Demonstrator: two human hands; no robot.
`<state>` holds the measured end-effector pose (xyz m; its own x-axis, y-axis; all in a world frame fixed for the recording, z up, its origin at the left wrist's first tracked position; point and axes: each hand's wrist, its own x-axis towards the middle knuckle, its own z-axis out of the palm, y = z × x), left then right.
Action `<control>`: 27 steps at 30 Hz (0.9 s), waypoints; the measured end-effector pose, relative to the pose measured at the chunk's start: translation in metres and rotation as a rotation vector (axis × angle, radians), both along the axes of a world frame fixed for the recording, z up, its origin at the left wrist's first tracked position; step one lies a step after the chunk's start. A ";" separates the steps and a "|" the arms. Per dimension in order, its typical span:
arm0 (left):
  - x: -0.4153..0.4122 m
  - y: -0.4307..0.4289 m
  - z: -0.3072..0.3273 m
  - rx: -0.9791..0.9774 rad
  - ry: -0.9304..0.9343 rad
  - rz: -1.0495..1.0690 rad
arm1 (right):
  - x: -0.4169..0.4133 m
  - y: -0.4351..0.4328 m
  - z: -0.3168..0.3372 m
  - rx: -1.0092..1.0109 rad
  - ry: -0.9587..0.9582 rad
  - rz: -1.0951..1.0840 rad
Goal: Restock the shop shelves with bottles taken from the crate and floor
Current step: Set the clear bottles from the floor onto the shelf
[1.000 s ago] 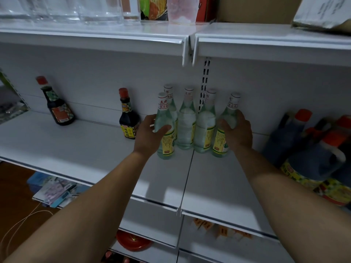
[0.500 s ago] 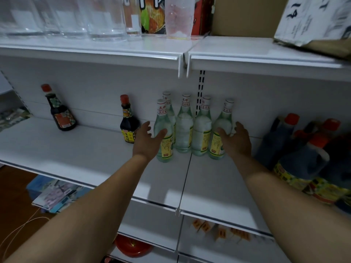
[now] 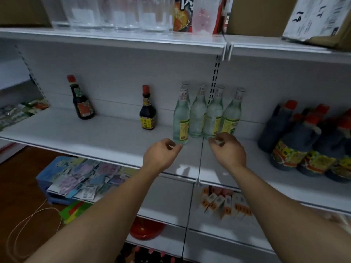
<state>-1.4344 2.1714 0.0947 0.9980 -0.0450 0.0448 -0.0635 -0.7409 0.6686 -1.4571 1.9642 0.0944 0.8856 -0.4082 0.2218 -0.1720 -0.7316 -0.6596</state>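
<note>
five clear bottles (image 3: 198, 114) with yellow labels and white caps stand upright in a tight cluster at the back of the white middle shelf (image 3: 95, 133), right where two shelf panels meet. four form a row and one stands behind the leftmost. the person's left hand (image 3: 161, 155) hangs just in front of the base of the leftmost bottle, fingers loosely curled and holding nothing; whether the fingertips touch the glass cannot be told. the right hand (image 3: 228, 150) hovers just in front of the two rightmost bottles, fingers also loosely bent, gripping nothing.

to the left on the same shelf, well apart from each other, stand two dark sauce bottles (image 3: 147, 114) with red caps. to the right sits a group of large dark jugs (image 3: 296, 141) with orange caps. the top shelf (image 3: 133, 39) carries clear glass containers (image 3: 114, 14). small cartons (image 3: 224, 204) lie on the shelf below, and a blue crate (image 3: 57, 168) of packets sits on the floor.
</note>
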 end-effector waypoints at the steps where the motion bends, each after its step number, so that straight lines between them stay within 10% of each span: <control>1: -0.010 0.006 -0.005 0.027 0.011 -0.022 | -0.009 0.009 -0.002 -0.021 -0.002 0.012; 14: -0.122 0.066 -0.134 0.186 0.345 -0.165 | -0.110 0.097 -0.092 -0.135 0.153 0.151; 27: -0.194 0.053 -0.384 0.214 0.808 0.006 | -0.159 0.080 -0.323 -0.032 0.527 0.273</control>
